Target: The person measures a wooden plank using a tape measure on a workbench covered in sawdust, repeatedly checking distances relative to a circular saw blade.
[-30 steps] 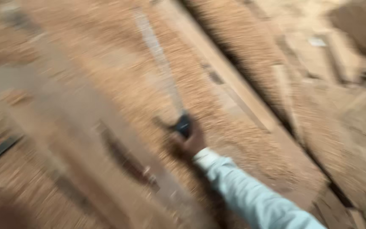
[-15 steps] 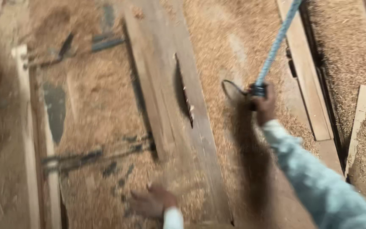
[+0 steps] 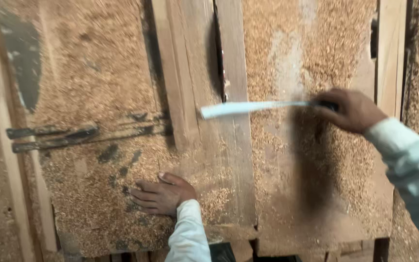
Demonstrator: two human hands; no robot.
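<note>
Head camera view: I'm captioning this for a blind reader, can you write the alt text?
A person's right hand holds a long pale flat tool level above a sawdust-covered wooden bench. The left hand rests flat, palm down, on the sawdust beside a long plank. Both sleeves are pale.

A: What colour is showing on the blade (image 3: 255, 107) beside the right hand (image 3: 352, 109)?
B: Pale blue-white. Tan sawdust (image 3: 93, 77) is speckling the brown wooden boards (image 3: 233, 160) by the left hand (image 3: 163, 195).
A: And the sleeves (image 3: 188, 237)?
B: Both are showing light, whitish blue.
</note>
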